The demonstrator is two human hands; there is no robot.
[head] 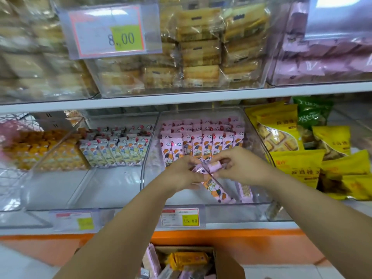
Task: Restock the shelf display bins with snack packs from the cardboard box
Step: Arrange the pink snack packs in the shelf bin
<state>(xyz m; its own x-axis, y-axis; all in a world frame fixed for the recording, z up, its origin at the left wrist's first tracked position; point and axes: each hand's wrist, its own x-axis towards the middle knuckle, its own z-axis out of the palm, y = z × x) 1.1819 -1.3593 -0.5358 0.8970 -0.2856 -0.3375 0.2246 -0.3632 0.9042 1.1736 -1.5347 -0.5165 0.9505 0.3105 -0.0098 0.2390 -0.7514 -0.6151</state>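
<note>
Pink snack packs are the goods of this step, and the work seems to be about half done. From the left, the white-pack bin (112, 188) has upright white and blue packs (118, 152) only at its back. Its front floor is bare, so I judge it waits for more stock.

Next, the left hand (181, 174) and the right hand (241, 166) meet above the pink bin (191, 199). The fingers of both are curled round a bundle of pink packs (203, 169). One slanting pack (216, 189) is just below the bundle; I cannot tell if it hangs from the fingers or lies on the bin floor. Behind the hands, pink rows (203, 137) stand upright at the back of this bin, and a loose pack (245, 192) is near the front right. The front part is not filled, so several more handfuls are probably needed. The cardboard box (227, 264) stands open below the shelf edge, with pink packs and an orange pack (189, 258) inside, so supply remains.

Around, at far left there are blurred orange packs (40, 150) in another bin. To the right of the pink bin, yellow bags (296, 164) and a green bag (310, 115) are piled, the yellow ones just beside the bin wall. The upper shelf (181, 99) carries bins of wrapped biscuits (199, 53) and overhangs the back rows. The standing rows may tip over if the bundle pushes them.
</note>
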